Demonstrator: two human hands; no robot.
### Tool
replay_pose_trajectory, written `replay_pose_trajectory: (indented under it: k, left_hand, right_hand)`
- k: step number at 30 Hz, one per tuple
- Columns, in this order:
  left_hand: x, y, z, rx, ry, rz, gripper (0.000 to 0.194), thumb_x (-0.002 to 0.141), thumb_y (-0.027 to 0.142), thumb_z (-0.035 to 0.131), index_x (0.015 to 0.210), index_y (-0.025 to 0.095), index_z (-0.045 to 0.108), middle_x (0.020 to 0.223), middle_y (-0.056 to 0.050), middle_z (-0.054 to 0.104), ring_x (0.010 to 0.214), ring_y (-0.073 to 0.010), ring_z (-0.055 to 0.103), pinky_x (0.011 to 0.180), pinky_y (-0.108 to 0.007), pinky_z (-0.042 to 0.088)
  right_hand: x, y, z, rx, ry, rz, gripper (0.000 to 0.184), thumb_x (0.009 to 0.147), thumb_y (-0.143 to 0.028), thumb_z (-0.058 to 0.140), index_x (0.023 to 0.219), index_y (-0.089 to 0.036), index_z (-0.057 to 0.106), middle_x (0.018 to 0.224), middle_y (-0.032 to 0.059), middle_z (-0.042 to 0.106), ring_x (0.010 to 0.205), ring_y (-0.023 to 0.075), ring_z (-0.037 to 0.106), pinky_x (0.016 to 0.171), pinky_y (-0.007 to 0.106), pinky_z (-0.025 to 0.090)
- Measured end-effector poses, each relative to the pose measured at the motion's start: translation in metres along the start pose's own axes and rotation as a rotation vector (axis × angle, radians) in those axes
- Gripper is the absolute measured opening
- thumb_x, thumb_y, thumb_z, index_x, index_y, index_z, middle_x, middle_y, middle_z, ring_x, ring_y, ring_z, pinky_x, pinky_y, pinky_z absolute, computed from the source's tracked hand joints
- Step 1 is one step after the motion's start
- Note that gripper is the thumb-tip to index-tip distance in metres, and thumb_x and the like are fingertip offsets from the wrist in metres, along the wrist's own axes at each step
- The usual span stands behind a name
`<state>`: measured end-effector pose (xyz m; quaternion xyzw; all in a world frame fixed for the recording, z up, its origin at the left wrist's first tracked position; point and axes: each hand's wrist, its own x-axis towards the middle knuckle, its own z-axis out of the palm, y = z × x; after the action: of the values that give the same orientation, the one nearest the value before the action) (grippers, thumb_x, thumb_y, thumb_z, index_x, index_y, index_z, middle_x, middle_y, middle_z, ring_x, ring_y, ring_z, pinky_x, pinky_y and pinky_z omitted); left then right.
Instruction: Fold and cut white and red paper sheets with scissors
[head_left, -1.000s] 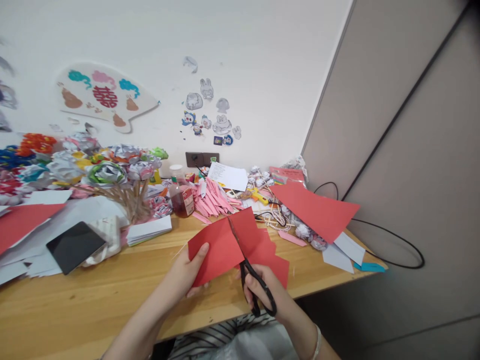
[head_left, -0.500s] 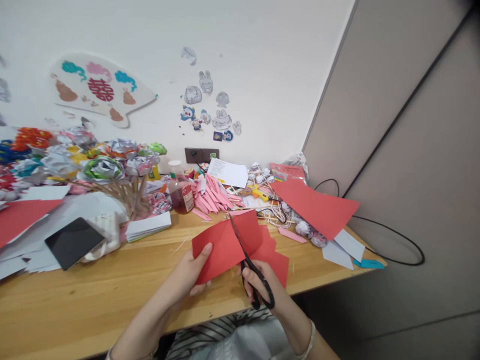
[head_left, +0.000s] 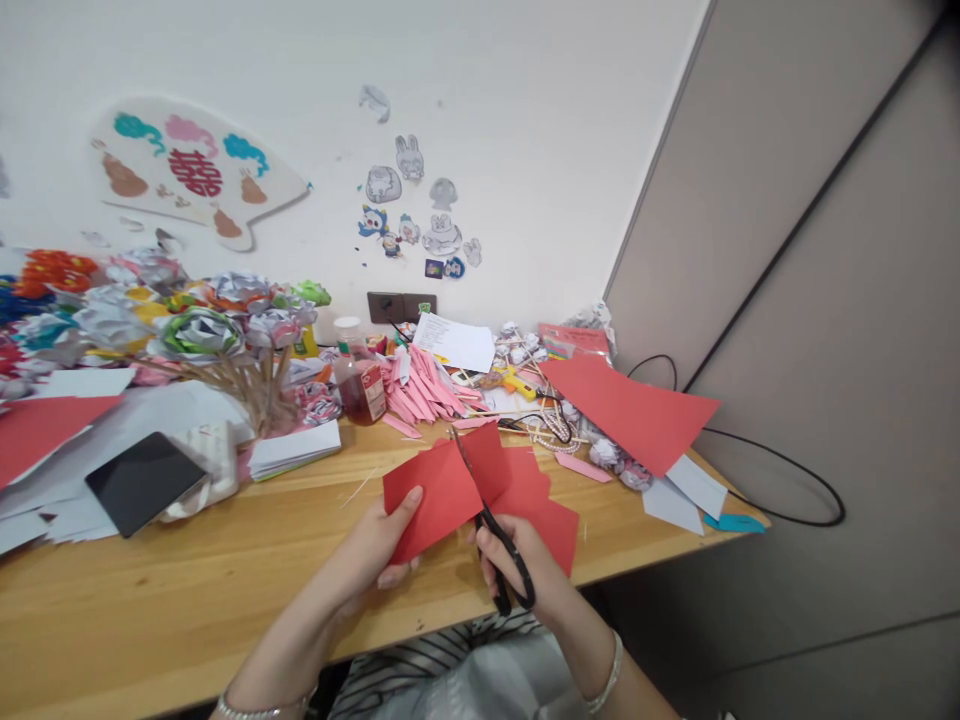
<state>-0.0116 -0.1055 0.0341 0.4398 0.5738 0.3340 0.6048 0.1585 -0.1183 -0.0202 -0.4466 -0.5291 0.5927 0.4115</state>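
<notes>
My left hand (head_left: 391, 535) pinches a sheet of red paper (head_left: 429, 500) by its lower left part, thumb on top and fingers underneath. My right hand (head_left: 517, 560) grips black-handled scissors (head_left: 519, 572) through the loops. Their blades lie across the sheet and point away from me, with a red flap (head_left: 486, 460) standing on their right side. Other red paper pieces (head_left: 553, 520) lie on the wooden table (head_left: 247, 600) just beyond and to the right of my right hand.
A larger red sheet (head_left: 634, 410) rests over crumpled paper at the right. Behind are pink paper strips (head_left: 420, 385), a yellow glue gun (head_left: 517, 383) and a bottle of dark liquid (head_left: 360, 388). Paper flowers (head_left: 199, 335), a black tablet (head_left: 142, 483) and white paper stacks (head_left: 296, 452) occupy the left.
The scissors have shifted slightly left and their handles have drawn closer together. My left hand keeps its grip on the red sheet. The whole view has moved a little.
</notes>
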Motion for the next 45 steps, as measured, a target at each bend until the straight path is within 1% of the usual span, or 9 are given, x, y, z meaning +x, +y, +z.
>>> replay_pose_trajectory:
  k: [6, 16, 24, 30, 35, 37, 41, 43, 45]
  left_hand:
    - [0.000, -0.003, 0.002, -0.016, -0.021, -0.018, 0.045, 0.070, 0.061, 0.044, 0.064, 0.017, 0.047, 0.032, 0.003, 0.048, 0.022, -0.0017, 0.024, 0.027, -0.015, 0.013]
    - [0.006, -0.012, 0.000, -0.172, -0.041, -0.012, 0.043, 0.070, 0.059, 0.048, 0.064, 0.016, 0.047, 0.033, 0.001, 0.051, 0.021, -0.0018, 0.025, 0.027, -0.015, 0.015]
    - [0.011, -0.022, -0.023, -0.159, 0.033, 0.111, 0.043, 0.071, 0.057, 0.049, 0.070, 0.014, 0.052, 0.046, -0.006, 0.063, 0.027, -0.0109, 0.046, 0.030, -0.020, 0.032]
    - [0.028, -0.032, -0.049, -0.193, 0.198, 0.159, 0.038, 0.077, 0.050, 0.046, 0.059, 0.016, 0.052, 0.037, -0.004, 0.058, 0.034, -0.0137, 0.051, 0.037, -0.022, 0.037]
    - [0.033, -0.034, -0.053, -0.214, 0.246, 0.197, 0.039, 0.076, 0.049, 0.046, 0.054, 0.017, 0.050, 0.034, -0.004, 0.056, 0.032, -0.0136, 0.049, 0.036, -0.022, 0.035]
    - [0.032, -0.034, -0.051, -0.219, 0.255, 0.200, 0.039, 0.076, 0.050, 0.046, 0.056, 0.016, 0.052, 0.035, -0.004, 0.057, 0.033, -0.0145, 0.050, 0.037, -0.023, 0.036]
    - [0.030, -0.035, -0.048, -0.214, 0.265, 0.217, 0.040, 0.076, 0.049, 0.046, 0.058, 0.015, 0.053, 0.038, -0.006, 0.059, 0.035, -0.0149, 0.052, 0.038, -0.023, 0.038]
    - [0.030, -0.035, -0.048, -0.222, 0.262, 0.220, 0.038, 0.077, 0.047, 0.047, 0.058, 0.015, 0.053, 0.037, -0.005, 0.058, 0.034, -0.0146, 0.052, 0.038, -0.023, 0.038]
    - [0.031, -0.035, -0.048, -0.226, 0.258, 0.217, 0.037, 0.077, 0.047, 0.047, 0.057, 0.016, 0.052, 0.035, -0.003, 0.057, 0.033, -0.0147, 0.052, 0.037, -0.023, 0.037]
  right_hand:
    - [0.004, -0.003, -0.004, -0.008, -0.032, -0.061, 0.043, 0.075, -0.057, 0.050, 0.072, -0.013, 0.050, 0.047, -0.0051, 0.045, 0.038, 0.0057, 0.044, 0.039, 0.016, 0.034]
    - [0.015, -0.004, -0.002, -0.226, 0.156, 0.012, 0.043, 0.067, -0.059, 0.053, 0.066, -0.016, 0.048, 0.040, -0.0057, 0.044, 0.031, 0.0083, 0.041, 0.033, 0.018, 0.031]
    - [0.007, -0.020, -0.081, -1.061, 0.563, 0.071, 0.027, 0.075, -0.028, 0.052, 0.100, -0.021, 0.060, 0.086, 0.0062, 0.067, 0.076, 0.0206, 0.062, 0.060, 0.025, 0.041]
    - [0.004, -0.014, -0.113, -1.396, 0.563, 0.089, 0.045, 0.070, -0.010, 0.051, 0.115, -0.010, 0.053, 0.103, 0.0144, 0.062, 0.098, 0.0239, 0.056, 0.080, 0.029, 0.039]
    - [0.006, -0.026, -0.092, -1.490, 0.608, 0.190, 0.024, 0.078, -0.016, 0.047, 0.094, -0.008, 0.063, 0.094, 0.0192, 0.062, 0.090, 0.0280, 0.057, 0.073, 0.033, 0.041]
    - [0.010, -0.030, -0.072, -1.461, 0.610, 0.116, 0.025, 0.081, -0.023, 0.046, 0.094, -0.010, 0.063, 0.094, 0.0184, 0.062, 0.092, 0.0276, 0.056, 0.075, 0.034, 0.040]
    - [0.024, -0.022, -0.024, -1.364, 0.392, -0.178, 0.058, 0.073, -0.048, 0.056, 0.118, -0.013, 0.051, 0.121, 0.0188, 0.050, 0.110, 0.0311, 0.045, 0.090, 0.039, 0.032]
    - [0.032, -0.014, -0.006, -1.368, 0.369, -0.156, 0.078, 0.063, -0.055, 0.062, 0.124, -0.009, 0.045, 0.129, 0.0231, 0.041, 0.114, 0.0363, 0.039, 0.093, 0.044, 0.029]
    - [0.039, -0.010, 0.003, -1.395, 0.359, -0.106, 0.077, 0.066, -0.051, 0.061, 0.125, -0.005, 0.043, 0.127, 0.0259, 0.043, 0.112, 0.0373, 0.041, 0.092, 0.046, 0.029]
